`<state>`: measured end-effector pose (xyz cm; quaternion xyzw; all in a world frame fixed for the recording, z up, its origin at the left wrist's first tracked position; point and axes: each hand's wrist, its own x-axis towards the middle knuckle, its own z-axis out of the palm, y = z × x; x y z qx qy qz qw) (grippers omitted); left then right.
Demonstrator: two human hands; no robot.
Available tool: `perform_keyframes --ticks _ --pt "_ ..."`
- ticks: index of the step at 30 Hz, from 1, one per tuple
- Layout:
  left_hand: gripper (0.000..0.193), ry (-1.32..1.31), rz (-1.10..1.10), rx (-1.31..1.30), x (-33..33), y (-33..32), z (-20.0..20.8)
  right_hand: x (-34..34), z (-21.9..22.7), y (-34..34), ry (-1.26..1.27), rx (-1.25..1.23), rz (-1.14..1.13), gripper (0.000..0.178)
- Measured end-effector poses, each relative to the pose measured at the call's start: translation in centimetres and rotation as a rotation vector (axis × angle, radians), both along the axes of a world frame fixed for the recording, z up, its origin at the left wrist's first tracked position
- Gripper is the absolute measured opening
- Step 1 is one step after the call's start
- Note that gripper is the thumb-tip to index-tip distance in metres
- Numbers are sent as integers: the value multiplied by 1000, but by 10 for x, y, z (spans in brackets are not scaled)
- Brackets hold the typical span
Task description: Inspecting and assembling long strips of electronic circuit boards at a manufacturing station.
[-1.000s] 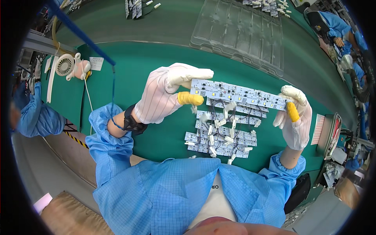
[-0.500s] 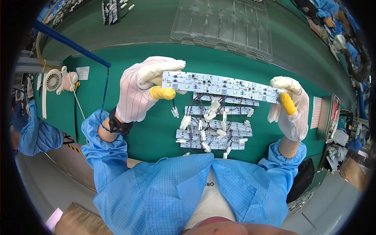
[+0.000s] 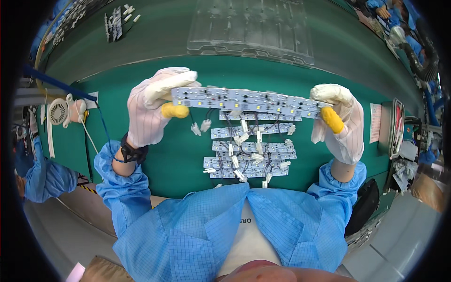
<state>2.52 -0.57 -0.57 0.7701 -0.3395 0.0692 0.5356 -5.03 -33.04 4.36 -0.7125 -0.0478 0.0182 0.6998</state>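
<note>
A long white LED circuit board strip [image 3: 244, 100] is held up lengthwise between my two gloved hands, its face with chips and yellow LEDs showing. My left hand [image 3: 157, 103], in a striped glove with a yellow thumb cover, pinches its left end. The right end is gripped by my right hand [image 3: 339, 117], gloved the same way. White connectors [image 3: 201, 126] on dark wires dangle below the board near my left thumb. Under it, several similar LED strips [image 3: 253, 150] lie in rows on the green mat, with wires and white plugs across them.
A clear plastic tray [image 3: 249, 33] lies beyond the mat. More boards [image 3: 113, 24] sit at the far left. A small fan [image 3: 60, 112] stands left, near a blue coiled cord [image 3: 61, 83]. A metal box [image 3: 391, 129] is at right. Other people in blue work at both sides.
Both hands and the held LED strip have shifted left in the picture, with the strip now nearer level. The surroundings have shifted too. Both ends remain gripped.
</note>
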Motion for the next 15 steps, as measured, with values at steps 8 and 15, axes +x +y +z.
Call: perform_keyframes --ticks 8,15 --pt "49 -79 -14 56 5 0 -2 -1 5 -5 64 -19 42 39" --pt "47 -2 60 79 -1 -4 2 -5 11 -4 89 19 99 36"
